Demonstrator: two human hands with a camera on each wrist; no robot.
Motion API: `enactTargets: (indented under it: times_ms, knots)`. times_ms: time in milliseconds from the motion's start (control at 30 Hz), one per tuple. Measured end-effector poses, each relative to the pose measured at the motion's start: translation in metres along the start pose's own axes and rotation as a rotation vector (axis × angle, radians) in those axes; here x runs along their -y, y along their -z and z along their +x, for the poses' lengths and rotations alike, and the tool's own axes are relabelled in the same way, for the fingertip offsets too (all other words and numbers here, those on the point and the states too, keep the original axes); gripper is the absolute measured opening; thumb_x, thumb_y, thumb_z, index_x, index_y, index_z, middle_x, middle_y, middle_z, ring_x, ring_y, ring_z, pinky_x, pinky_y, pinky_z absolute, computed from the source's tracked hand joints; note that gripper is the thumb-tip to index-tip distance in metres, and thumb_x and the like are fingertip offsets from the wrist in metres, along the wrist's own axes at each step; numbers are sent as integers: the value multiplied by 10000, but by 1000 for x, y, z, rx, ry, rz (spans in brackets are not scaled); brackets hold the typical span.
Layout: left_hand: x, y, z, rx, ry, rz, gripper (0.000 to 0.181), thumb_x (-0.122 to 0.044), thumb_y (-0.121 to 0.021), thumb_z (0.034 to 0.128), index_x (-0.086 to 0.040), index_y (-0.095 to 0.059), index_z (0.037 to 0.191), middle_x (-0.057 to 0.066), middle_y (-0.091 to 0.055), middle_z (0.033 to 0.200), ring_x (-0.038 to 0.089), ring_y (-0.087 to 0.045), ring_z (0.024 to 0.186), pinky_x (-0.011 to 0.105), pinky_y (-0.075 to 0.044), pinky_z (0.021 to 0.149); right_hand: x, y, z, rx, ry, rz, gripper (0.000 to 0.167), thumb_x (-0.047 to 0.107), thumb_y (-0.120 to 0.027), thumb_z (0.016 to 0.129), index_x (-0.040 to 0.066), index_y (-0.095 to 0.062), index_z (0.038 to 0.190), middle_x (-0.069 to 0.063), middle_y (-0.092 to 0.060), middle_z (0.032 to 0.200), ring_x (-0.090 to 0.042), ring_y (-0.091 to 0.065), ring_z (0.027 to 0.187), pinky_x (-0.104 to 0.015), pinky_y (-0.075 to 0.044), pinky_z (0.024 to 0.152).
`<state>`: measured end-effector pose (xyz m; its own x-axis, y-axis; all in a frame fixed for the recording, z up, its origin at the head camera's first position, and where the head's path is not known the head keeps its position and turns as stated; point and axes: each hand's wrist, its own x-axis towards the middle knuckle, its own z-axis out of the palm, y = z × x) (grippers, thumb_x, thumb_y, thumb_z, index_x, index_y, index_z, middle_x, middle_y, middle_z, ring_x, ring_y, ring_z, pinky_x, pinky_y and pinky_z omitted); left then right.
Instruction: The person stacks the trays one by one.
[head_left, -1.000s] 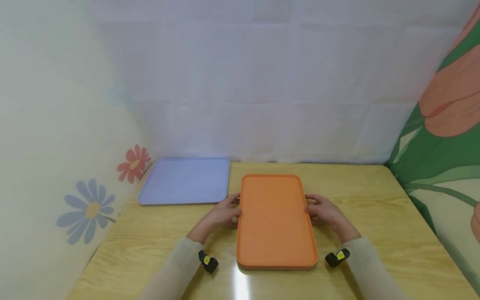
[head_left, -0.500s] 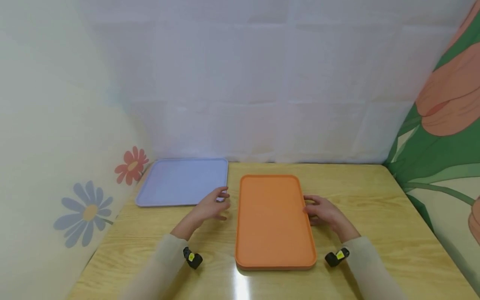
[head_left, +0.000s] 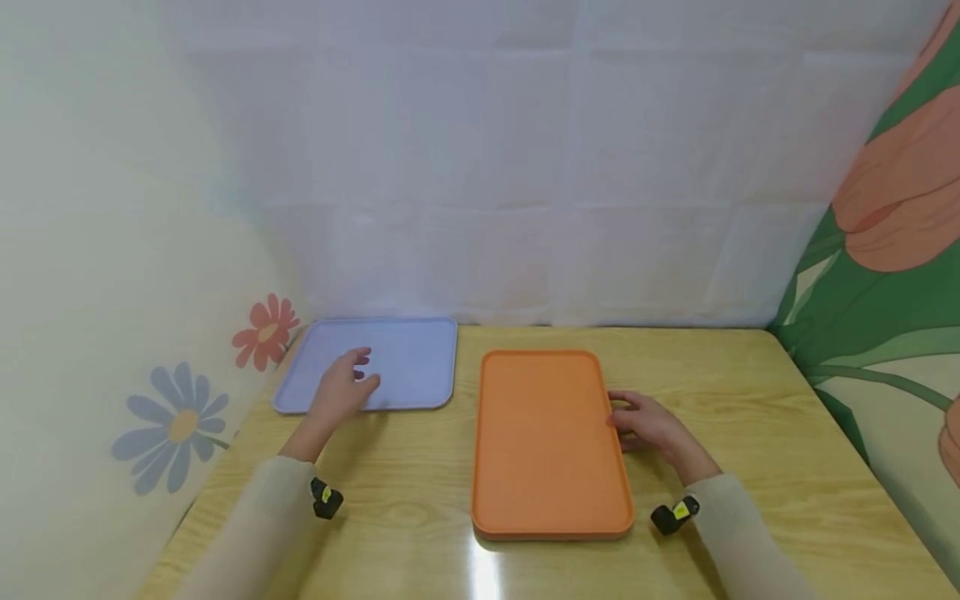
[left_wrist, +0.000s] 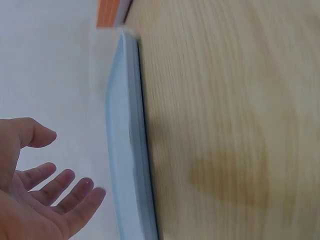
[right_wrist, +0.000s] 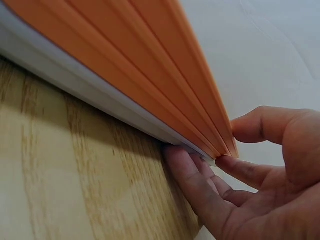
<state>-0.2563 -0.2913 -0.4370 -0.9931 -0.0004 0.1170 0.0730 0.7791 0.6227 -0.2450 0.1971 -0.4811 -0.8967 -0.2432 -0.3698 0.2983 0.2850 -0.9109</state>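
My left hand is over the front edge of the pale blue tray, its fingers loosely bent and holding nothing. In the left wrist view this hand is apart from the tray's raised rim. An orange tray lies lengthwise at the middle of the table. My right hand holds its right side. From the right wrist view, several orange layers are stacked above a whitish tray; the right thumb touches the upper rim, and fingers reach the lower edge.
The trays lie on a wood-grain table. A white sheet hangs along its back edge. Flower-patterned walls stand at the left and right. Each sleeve carries a small black wrist camera.
My left hand has let go of the orange tray's left side and moved leftward to over the blue tray. The right hand and the orange tray stay in place.
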Motion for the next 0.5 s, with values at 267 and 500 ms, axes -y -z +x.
enactTargets:
  times_ms: [267, 500]
  knots:
    - [36, 22, 4, -116, 83, 81, 574, -174, -581, 950, 144, -438, 1407, 379, -454, 1419, 527, -451, 1297, 619, -389, 1078, -3, 0, 0, 11, 16, -9, 652, 93, -606, 956, -41, -333, 1532, -285, -556, 1342, -218, -650, 983, -384, -604, 764]
    - [60, 32, 10, -166, 147, 75, 585, -153, -559, 932, 193, -419, 1382, 429, -431, 1397, 560, -412, 1304, 644, -345, 1101, -4, 0, 0, 34, 38, 22, 675, 87, -592, 955, -57, -292, 1543, -306, -537, 1355, -209, -653, 984, -376, -607, 763]
